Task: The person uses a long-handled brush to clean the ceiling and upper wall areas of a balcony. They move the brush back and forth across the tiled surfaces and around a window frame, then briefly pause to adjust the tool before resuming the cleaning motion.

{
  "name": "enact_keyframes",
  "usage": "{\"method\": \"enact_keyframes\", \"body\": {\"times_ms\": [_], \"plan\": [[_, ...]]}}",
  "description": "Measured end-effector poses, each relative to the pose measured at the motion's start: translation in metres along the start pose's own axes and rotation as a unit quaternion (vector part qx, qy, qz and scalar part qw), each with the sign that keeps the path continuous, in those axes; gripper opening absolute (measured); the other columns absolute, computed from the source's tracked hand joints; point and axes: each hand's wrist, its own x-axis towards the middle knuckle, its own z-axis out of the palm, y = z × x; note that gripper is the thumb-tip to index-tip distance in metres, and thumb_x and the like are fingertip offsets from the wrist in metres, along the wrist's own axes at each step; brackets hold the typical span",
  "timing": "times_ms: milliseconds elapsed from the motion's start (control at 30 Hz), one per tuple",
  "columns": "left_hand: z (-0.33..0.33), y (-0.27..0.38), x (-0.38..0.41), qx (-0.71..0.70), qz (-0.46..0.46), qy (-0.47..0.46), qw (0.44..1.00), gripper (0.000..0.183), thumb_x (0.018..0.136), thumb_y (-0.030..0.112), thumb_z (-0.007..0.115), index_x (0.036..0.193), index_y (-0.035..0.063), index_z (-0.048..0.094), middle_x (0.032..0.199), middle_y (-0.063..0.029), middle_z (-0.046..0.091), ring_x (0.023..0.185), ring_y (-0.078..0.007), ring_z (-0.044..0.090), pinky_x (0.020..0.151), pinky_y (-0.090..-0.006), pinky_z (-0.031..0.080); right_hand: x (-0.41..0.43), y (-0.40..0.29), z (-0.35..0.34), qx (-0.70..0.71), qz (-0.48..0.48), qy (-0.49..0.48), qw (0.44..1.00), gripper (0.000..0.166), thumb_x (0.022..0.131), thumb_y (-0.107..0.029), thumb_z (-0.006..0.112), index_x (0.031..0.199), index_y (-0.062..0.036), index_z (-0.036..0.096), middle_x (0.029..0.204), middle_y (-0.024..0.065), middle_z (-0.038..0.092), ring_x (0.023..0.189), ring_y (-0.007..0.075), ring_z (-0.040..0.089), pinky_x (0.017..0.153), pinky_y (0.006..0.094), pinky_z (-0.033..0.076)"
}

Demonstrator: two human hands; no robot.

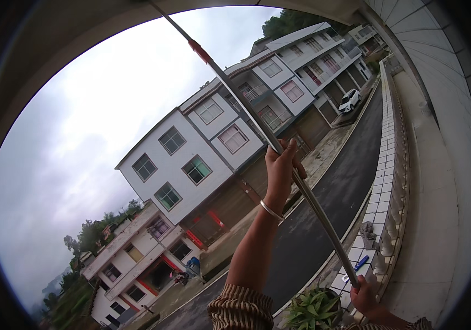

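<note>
A long metal telescopic pole (239, 97) slants across the view, from the lower right up to the top edge. A red collar (199, 51) sits on its upper part, and its far end runs out of clear sight under the overhang. My left hand (283, 163) grips the pole near mid-length; a silver-coloured bangle (272, 210) circles that wrist. Lower down, my right hand (365, 295) is closed around the pole's bottom end. Close by that hand, a blue-handled tool (361, 263) with a pale end rests on the white-tiled balustrade top (378, 206).
A crumpled grey cloth (367, 235) lies on the balustrade. A spiky-leaved plant (312, 307) stands beside it. At right runs a concrete balcony floor (433, 214). Beyond the railing are an asphalt road (343, 194), a white car (349, 101) and tiled houses (215, 136).
</note>
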Motion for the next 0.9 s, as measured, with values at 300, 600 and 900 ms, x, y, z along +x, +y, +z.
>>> {"method": "enact_keyframes", "body": {"times_ms": [300,600,900], "plan": [[0.016,0.001,0.013,-0.029,0.016,-0.017,0.999,0.022,0.097,0.017,0.061,0.089,0.0093,0.042,0.054,-0.0006,0.043,0.034,-0.016,0.045,0.03,-0.0298,0.034,-0.003,-0.021,-0.024,0.04,0.008,-0.002,0.999,0.012,0.08,-0.002,0.059,0.087,-0.0056,0.051,0.057,0.0175,0.049,0.055,0.0419,0.057,0.048,0.0451,0.041],[-0.01,0.063,-0.099,-0.11,0.07,-0.005,0.991,0.021,0.099,0.012,0.057,0.089,0.0124,0.039,0.054,-0.0005,0.04,0.034,-0.0158,0.044,0.028,-0.0296,0.037,-0.004,0.019,-0.034,0.006,-0.097,0.038,0.995,0.016,0.077,-0.003,0.062,0.09,-0.0093,0.057,0.067,0.0175,0.06,0.062,0.0408,0.063,0.053,0.0476,0.048],[0.016,0.039,-0.066,-0.1,0.056,0.004,0.993,0.023,0.098,0.011,0.058,0.086,0.0136,0.039,0.054,-0.0003,0.039,0.033,-0.0145,0.041,0.028,-0.0298,0.036,0.015,0.035,-0.04,-0.059,-0.139,0.085,0.985,0.017,0.068,-0.005,0.063,0.083,-0.01,0.055,0.071,0.0126,0.055,0.063,0.0375,0.058,0.05,0.0469,0.044]]}}
